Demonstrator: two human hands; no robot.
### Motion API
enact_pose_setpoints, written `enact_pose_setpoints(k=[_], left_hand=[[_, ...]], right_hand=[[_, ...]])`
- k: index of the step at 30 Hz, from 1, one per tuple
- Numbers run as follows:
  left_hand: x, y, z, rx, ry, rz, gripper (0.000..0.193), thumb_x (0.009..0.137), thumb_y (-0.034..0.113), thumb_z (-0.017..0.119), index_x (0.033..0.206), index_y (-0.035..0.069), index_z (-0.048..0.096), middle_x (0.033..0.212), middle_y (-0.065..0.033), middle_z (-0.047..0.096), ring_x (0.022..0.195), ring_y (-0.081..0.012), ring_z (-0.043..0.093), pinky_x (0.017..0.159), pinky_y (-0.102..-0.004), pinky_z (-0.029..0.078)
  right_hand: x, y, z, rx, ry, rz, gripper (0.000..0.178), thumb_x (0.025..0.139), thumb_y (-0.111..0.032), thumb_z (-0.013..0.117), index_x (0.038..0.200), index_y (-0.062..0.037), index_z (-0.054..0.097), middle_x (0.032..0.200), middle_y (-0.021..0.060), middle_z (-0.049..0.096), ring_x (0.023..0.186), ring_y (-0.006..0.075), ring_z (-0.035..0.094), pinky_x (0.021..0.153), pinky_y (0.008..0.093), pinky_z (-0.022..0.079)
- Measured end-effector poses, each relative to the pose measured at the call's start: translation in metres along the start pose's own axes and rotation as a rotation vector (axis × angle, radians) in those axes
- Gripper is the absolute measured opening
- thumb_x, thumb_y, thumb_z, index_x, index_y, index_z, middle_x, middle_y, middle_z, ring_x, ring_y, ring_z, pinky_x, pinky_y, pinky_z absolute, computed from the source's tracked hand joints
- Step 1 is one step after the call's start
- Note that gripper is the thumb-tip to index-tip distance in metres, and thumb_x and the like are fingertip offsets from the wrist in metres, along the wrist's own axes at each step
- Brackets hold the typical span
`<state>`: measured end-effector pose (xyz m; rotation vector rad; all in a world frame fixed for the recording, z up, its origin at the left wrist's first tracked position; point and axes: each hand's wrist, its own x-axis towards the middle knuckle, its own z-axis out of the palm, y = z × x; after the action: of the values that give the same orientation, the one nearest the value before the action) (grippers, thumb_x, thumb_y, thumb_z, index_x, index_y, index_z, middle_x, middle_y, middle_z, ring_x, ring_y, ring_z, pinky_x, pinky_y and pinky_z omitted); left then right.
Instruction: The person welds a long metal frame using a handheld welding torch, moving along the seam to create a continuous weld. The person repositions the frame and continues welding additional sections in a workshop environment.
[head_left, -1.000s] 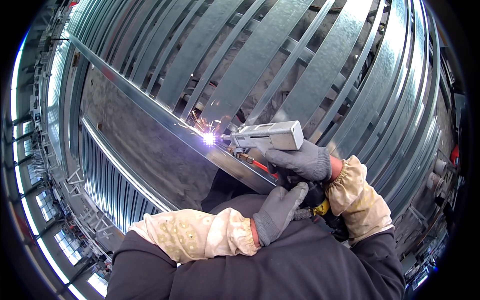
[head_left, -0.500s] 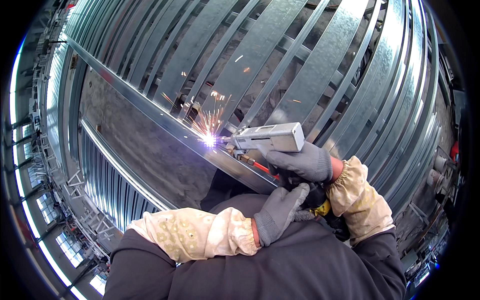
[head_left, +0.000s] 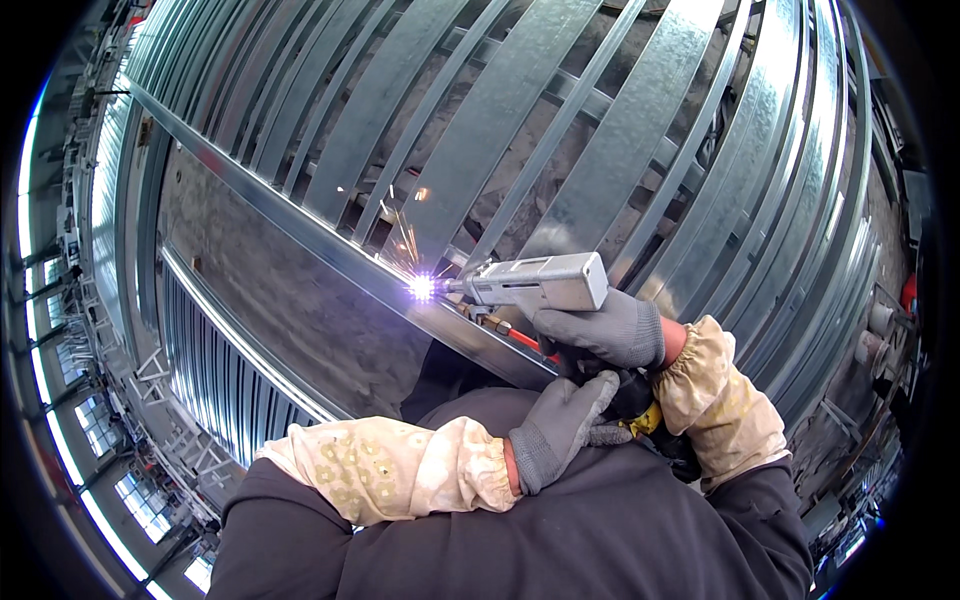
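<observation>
Centre frame: right hand grasps welding gun; left hand, grip unclear; we should hold nozzle steady on steel rail

From the person's head, the left fisheye camera looks down close over the near torso toward far metal bars.

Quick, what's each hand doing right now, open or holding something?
Left hand: against the black hose bundle; whether it's closed around it cannot be told.
Right hand: closed, holding the silver welding torch.
</observation>
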<state>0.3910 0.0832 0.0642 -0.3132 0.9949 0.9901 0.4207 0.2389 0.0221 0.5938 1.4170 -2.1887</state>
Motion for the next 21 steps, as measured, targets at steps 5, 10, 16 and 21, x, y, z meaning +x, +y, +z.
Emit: enact_pose_setpoints(k=[5, 10, 16, 21], left_hand=[[-0.003, -0.010, -0.006, -0.025, -0.045, 0.067, 0.032, 0.101, 0.019, 0.051, 0.122, -0.004, 0.052, 0.116, -0.0138, 0.055, 0.111, -0.0236, 0.060, 0.088, -0.0340, 0.057], [0.002, -0.013, -0.016, -0.293, -0.127, -0.081, 0.035, 0.101, 0.025, 0.052, 0.123, -0.003, 0.053, 0.113, -0.0116, 0.058, 0.099, -0.0234, 0.063, 0.086, -0.0341, 0.058], [-0.004, -0.007, -0.020, -0.207, -0.144, -0.188, 0.033, 0.101, 0.028, 0.053, 0.117, -0.001, 0.056, 0.110, -0.0072, 0.058, 0.086, -0.0167, 0.062, 0.079, -0.0322, 0.058], [-0.017, 0.008, -0.026, 0.034, -0.236, -0.212, 0.034, 0.097, 0.023, 0.059, 0.121, 0.001, 0.051, 0.104, -0.0034, 0.058, 0.082, -0.0121, 0.059, 0.073, -0.0287, 0.056]], right_hand=[[0.001, 0.009, 0.004, -0.014, 0.024, -0.104, 0.043, 0.096, -0.034, 0.060, 0.124, -0.0016, 0.058, 0.097, 0.0028, 0.064, 0.081, 0.0087, 0.055, 0.069, 0.0262, 0.050], [-0.003, 0.002, 0.010, -0.025, 0.056, -0.033, 0.033, 0.096, -0.032, 0.062, 0.111, -0.0021, 0.063, 0.091, 0.0023, 0.064, 0.081, 0.0080, 0.057, 0.071, 0.0248, 0.048], [-0.013, -0.002, 0.020, -0.054, 0.076, 0.080, 0.042, 0.094, -0.035, 0.062, 0.121, -0.0027, 0.059, 0.093, 0.0023, 0.064, 0.076, 0.0073, 0.056, 0.065, 0.0256, 0.048], [-0.032, -0.018, 0.041, -0.150, 0.232, -0.114, 0.044, 0.092, -0.027, 0.065, 0.125, 0.0007, 0.057, 0.097, 0.0065, 0.067, 0.082, 0.0108, 0.060, 0.074, 0.0266, 0.050]])
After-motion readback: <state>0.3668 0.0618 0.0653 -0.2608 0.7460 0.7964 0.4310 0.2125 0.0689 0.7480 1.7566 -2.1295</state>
